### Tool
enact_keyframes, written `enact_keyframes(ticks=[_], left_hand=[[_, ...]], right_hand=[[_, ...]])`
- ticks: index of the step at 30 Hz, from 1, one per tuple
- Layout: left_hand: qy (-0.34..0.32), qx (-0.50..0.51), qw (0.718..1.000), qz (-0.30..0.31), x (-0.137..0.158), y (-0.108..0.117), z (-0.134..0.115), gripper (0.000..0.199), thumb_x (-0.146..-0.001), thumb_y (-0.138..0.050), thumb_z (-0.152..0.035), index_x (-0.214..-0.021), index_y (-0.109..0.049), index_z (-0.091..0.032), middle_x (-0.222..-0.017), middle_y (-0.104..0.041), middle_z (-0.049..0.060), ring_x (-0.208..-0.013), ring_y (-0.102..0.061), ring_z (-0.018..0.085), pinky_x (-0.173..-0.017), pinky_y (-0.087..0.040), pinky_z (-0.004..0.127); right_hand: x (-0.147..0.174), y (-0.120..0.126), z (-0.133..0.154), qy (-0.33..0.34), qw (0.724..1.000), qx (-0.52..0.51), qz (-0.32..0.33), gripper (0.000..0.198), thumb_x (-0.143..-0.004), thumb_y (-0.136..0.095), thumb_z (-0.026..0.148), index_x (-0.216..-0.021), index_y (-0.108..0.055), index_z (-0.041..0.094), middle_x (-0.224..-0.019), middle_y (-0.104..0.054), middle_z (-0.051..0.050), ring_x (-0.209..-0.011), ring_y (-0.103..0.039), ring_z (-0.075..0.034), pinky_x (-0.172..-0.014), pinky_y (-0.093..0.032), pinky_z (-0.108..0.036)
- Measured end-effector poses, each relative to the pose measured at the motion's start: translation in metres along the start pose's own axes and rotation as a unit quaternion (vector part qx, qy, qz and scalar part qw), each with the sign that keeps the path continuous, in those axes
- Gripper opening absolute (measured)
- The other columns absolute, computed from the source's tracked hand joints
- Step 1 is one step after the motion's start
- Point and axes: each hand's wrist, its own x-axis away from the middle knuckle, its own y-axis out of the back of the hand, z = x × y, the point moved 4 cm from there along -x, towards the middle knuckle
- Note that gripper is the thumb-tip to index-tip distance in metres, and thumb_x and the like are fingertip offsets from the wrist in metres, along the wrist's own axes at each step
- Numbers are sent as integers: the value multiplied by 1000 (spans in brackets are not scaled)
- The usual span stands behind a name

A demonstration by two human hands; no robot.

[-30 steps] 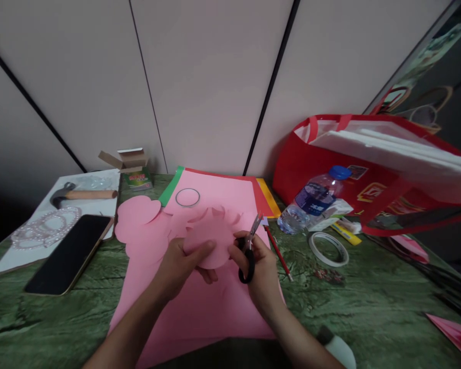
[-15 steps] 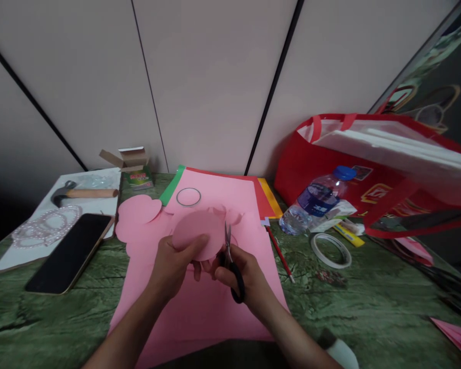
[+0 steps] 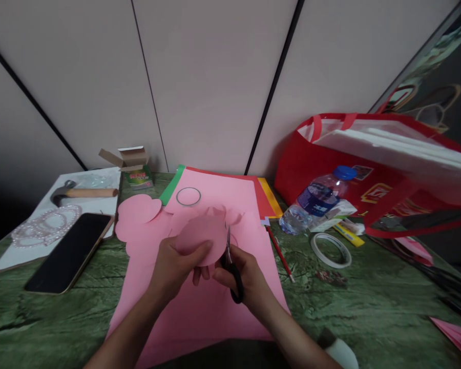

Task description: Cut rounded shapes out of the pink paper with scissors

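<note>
On the tabletop (image 3: 388,312) lies a pink sheet (image 3: 207,320); above it, the left hand (image 3: 174,264) pinches a pink paper disc (image 3: 200,230) at its seven o'clock, thumb on top. The right hand (image 3: 249,274), at the disc's four o'clock, grips scissors (image 3: 231,262), blades by the three-o'clock rim. The disc looks light, mildly stiff and easily creased, best pinched gently, opposite the blades; the scissors seem rigid, best held by the handles.

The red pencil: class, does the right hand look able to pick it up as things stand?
Probably not yet: the right hand's grip is taken up by scissors. Otherwise, the red pencil lies close by, largely uncovered.
</note>
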Motion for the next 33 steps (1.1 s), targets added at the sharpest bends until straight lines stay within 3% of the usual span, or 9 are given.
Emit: enact_keyframes(ticks=[14, 33], left_hand=[[12, -40, 999, 13, -5, 7, 7, 27, -66, -63, -30, -48, -57, -12, -30, -51, -1, -24, -42, 9, -26, -31, 18], [-1, -94, 995, 27, -3, 15, 1, 26, -67, -61, -28, -48, -50, -14, -29, -48, -4, -24, -37, 6, -28, -26, 17]], right_hand=[[1, 1, -6, -35, 999, 13, -13, 31, -58, -71, 39, -70, -54, 17, -54, -44, 6, -48, -37, -8, -45, -29, -22], [2, 0, -14, -73, 997, 27, -26, 16, -63, -66, 27, -68, -55, 16, -46, -47, 7, -39, -45, -7, -38, -33, -19]])
